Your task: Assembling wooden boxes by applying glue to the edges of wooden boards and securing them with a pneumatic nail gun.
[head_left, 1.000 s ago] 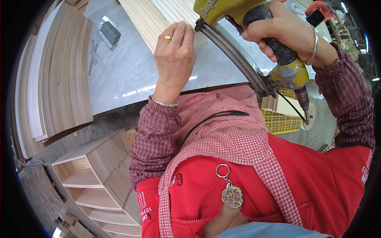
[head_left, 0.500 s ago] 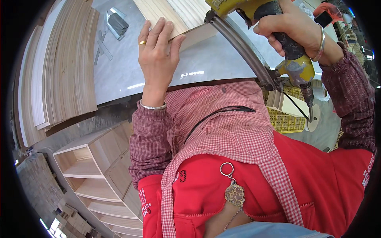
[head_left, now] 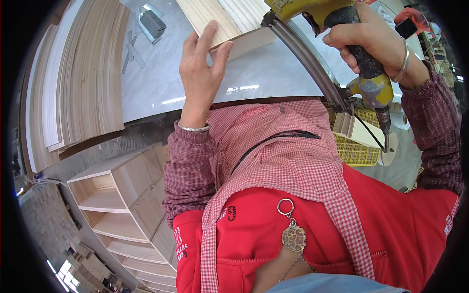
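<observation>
My right hand (head_left: 373, 41) is wrapped round the dark grip of a yellow air nail gun (head_left: 378, 90). Its long grey magazine slants down toward me, and an air hose hangs from the handle's end. The gun's front end meets the upper edge of the picture, over or beside a pale wooden box (head_left: 225, 22), so its nose is hidden. On the box's near left corner rests my left hand (head_left: 201, 68): the index finger lies on the top board, the thumb is against the near side, and the other fingers bend down at the left edge.
Stacked wooden boards (head_left: 93, 73) fill the table's left. Grey fastener strips (head_left: 152, 25) lie on the pale tabletop (head_left: 166, 73). Open wooden boxes (head_left: 110, 195) are stacked on the floor at lower left. A yellow plastic crate (head_left: 356, 150) holding wood pieces stands at right.
My left hand has shifted from lying flat on the top board to gripping its corner, with fingers bent over the edge. The gun and box sit slightly farther right in the picture.
</observation>
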`<state>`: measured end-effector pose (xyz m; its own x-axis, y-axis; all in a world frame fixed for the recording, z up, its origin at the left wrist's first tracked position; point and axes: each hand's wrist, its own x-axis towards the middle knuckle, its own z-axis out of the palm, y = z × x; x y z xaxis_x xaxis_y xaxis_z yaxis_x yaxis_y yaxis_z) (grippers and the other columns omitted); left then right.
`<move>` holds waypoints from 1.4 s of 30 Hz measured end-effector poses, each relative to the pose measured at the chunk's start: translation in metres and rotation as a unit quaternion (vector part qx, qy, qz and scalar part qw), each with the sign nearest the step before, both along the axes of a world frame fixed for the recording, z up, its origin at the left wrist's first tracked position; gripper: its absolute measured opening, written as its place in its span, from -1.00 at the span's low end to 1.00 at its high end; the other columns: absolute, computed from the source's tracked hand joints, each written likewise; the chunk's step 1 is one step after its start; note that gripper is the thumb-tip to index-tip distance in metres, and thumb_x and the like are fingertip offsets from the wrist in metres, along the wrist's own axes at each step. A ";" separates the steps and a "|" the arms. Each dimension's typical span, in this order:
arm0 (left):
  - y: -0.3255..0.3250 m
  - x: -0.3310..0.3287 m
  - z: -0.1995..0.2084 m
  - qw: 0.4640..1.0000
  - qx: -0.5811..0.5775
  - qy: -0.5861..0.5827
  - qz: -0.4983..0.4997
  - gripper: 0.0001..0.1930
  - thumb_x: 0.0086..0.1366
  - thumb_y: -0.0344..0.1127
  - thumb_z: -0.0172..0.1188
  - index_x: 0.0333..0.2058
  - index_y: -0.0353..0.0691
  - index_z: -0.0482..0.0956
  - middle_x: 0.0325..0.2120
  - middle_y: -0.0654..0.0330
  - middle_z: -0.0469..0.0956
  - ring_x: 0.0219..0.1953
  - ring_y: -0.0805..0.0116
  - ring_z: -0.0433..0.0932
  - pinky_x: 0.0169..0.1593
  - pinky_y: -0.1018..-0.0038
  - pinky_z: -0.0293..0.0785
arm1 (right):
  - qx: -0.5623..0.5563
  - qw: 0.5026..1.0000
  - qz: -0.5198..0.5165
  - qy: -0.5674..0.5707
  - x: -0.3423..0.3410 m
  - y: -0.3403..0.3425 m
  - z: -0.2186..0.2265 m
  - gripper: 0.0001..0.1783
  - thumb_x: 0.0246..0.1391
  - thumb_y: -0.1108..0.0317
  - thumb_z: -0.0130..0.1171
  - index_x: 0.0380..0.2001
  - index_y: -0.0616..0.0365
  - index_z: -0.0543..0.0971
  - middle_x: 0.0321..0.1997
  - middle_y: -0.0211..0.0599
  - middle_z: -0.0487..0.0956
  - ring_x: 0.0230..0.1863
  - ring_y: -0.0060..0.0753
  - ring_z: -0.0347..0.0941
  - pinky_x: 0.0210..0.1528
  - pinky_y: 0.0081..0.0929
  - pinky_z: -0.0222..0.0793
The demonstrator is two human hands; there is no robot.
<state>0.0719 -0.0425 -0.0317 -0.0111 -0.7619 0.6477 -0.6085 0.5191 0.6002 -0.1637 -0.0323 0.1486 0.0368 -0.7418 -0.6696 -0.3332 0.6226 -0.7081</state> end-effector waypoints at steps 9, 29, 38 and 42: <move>-0.012 0.001 -0.019 0.997 -0.073 -0.031 -0.010 -0.56 0.07 -0.29 0.36 -0.03 -0.11 0.54 -0.28 0.11 0.46 -0.47 0.42 0.41 -0.45 0.56 0.39 | -0.008 1.000 0.012 -0.001 -0.003 0.001 -0.003 -0.89 -0.15 0.58 0.16 -0.52 0.39 0.45 -0.76 -0.28 0.44 -0.79 -0.53 0.31 -0.73 -0.70 0.19; -0.011 0.002 -0.020 0.997 -0.070 -0.018 -0.015 -0.57 0.06 -0.31 0.36 -0.03 -0.10 0.55 -0.30 0.17 0.42 -0.47 0.46 0.40 -0.46 0.59 0.39 | -0.007 1.000 0.013 -0.007 0.023 0.005 0.003 -0.89 -0.16 0.58 0.18 -0.48 0.33 0.46 -0.77 -0.31 0.45 -0.79 -0.55 0.31 -0.73 -0.70 0.21; -0.011 -0.002 -0.018 0.998 -0.065 -0.007 -0.020 -0.56 0.06 -0.34 0.36 -0.03 -0.11 0.55 -0.27 0.15 0.42 -0.45 0.44 0.44 -0.42 0.58 0.45 | -0.011 0.999 0.038 0.008 0.033 0.003 0.005 -0.91 -0.15 0.57 0.18 -0.52 0.31 0.47 -0.76 -0.32 0.46 -0.79 -0.56 0.32 -0.72 -0.71 0.22; -0.013 -0.003 -0.019 0.996 -0.079 0.003 -0.027 -0.56 0.05 -0.34 0.36 -0.03 -0.12 0.54 -0.27 0.15 0.42 -0.43 0.43 0.45 -0.40 0.59 0.47 | 0.004 1.000 0.020 -0.008 0.036 0.003 0.008 -0.91 -0.14 0.56 0.18 -0.52 0.31 0.47 -0.77 -0.32 0.46 -0.79 -0.56 0.32 -0.72 -0.72 0.21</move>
